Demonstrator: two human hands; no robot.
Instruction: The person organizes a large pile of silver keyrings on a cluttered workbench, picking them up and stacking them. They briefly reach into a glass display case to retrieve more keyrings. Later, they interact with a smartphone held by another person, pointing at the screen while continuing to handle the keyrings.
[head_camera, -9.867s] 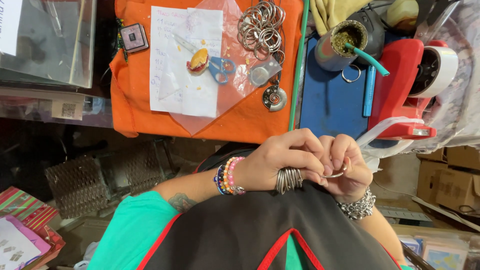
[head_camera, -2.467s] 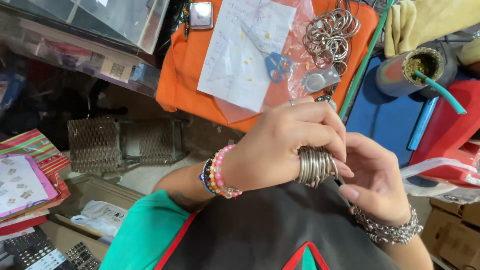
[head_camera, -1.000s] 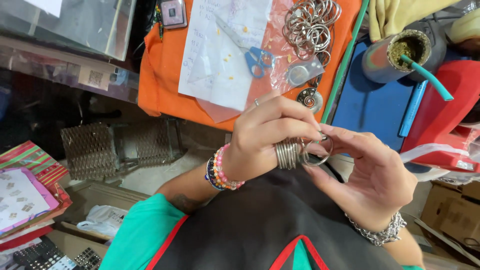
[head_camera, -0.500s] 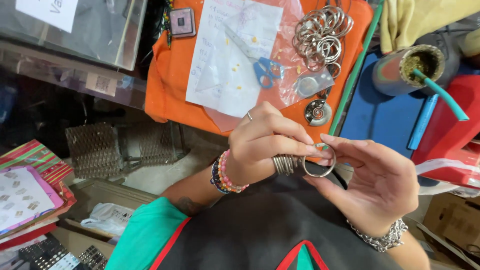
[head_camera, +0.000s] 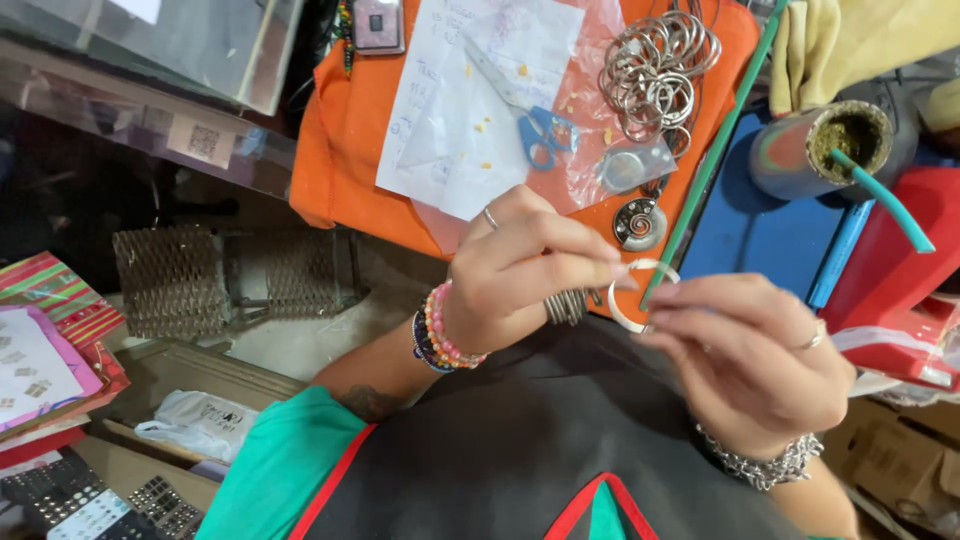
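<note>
My left hand (head_camera: 520, 275), with bead bracelets on the wrist, pinches one metal ring (head_camera: 640, 295) at its fingertips and carries a stack of metal rings (head_camera: 567, 306) under its fingers. My right hand (head_camera: 750, 355), with a chain bracelet, holds the same single ring from the other side. Both hands are over my dark apron, just in front of the orange cloth (head_camera: 345, 150). On that cloth lie a pile of loose metal rings (head_camera: 655, 70), blue-handled scissors (head_camera: 530, 120), a sheet of paper (head_camera: 470, 90) and a round spiral pendant (head_camera: 640, 222).
A cup with a green straw (head_camera: 820, 150) stands on a blue surface at the right, beside a red object (head_camera: 900, 290). A glass-topped counter (head_camera: 140, 60) lies at the upper left. Wire mesh baskets (head_camera: 230, 280) and colourful cards (head_camera: 45, 340) are low at the left.
Both hands have come a little toward me and the single ring now sits pinched between the fingertips of both hands. The view has shifted slightly.
</note>
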